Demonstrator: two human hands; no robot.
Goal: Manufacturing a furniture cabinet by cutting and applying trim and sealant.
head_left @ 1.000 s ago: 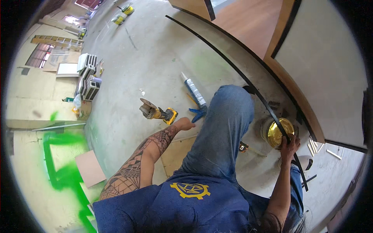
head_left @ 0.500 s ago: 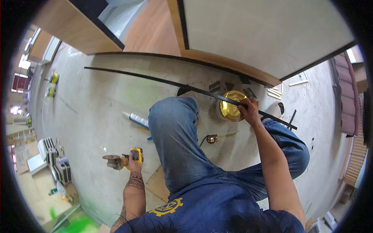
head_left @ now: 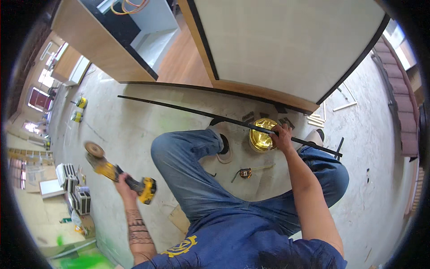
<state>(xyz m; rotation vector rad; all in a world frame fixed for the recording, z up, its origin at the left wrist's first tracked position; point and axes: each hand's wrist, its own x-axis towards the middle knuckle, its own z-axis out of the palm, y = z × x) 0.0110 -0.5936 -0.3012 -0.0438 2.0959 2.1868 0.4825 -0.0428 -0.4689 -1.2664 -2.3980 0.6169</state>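
Observation:
My left hand (head_left: 126, 188) is closed round the grip of a yellow and black cordless angle grinder (head_left: 105, 170). The grinder hangs out to the left of my left knee, its round disc pointing away from me. A long thin black strip (head_left: 188, 110) runs slantwise in front of me, and my right hand (head_left: 283, 137) grips it near its right end. Beneath the strip and beside my right fingers stands a round container with a shiny gold lid (head_left: 262, 140). My fingertips are partly hidden behind the strip.
A tape measure (head_left: 245, 173) lies on the floor between my legs. Ahead stands a wood-edged cabinet with a white panel (head_left: 291, 49). Several short wooden strips (head_left: 316, 119) lie at its right corner. Black-and-silver cases (head_left: 68, 177) sit far left, a quilted mauve cover (head_left: 394, 85) far right.
My left hand has swung the grinder up off the floor side, turning it so the disc points forward-left. My right hand still grips the strip.

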